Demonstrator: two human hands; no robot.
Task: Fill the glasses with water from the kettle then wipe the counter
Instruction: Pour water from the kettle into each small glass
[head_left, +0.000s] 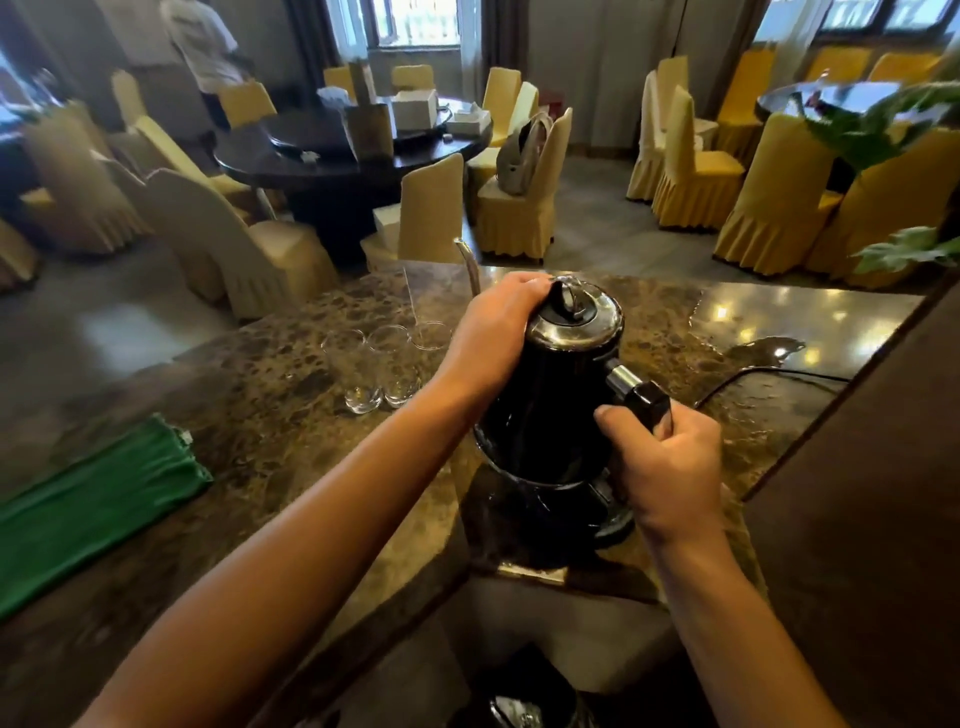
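A black kettle (550, 400) with a chrome lid and a thin gooseneck spout stands upright just above its black base (566, 512) on the brown marble counter (291, 415). My right hand (670, 467) grips the kettle's black handle. My left hand (493, 338) rests against the kettle's lid and upper side. Three clear glasses (382, 364) stand together on the counter, left of the kettle and beside my left wrist; they look empty. A folded green cloth (88, 509) lies at the counter's near left.
A water puddle (763, 351) and the kettle's power cord (769, 374) lie on the counter at the right. A dark wooden panel (872, 509) borders the right side. Beyond the counter are yellow-covered chairs, round dark tables, a person standing at the far left, and green plant leaves at the right.
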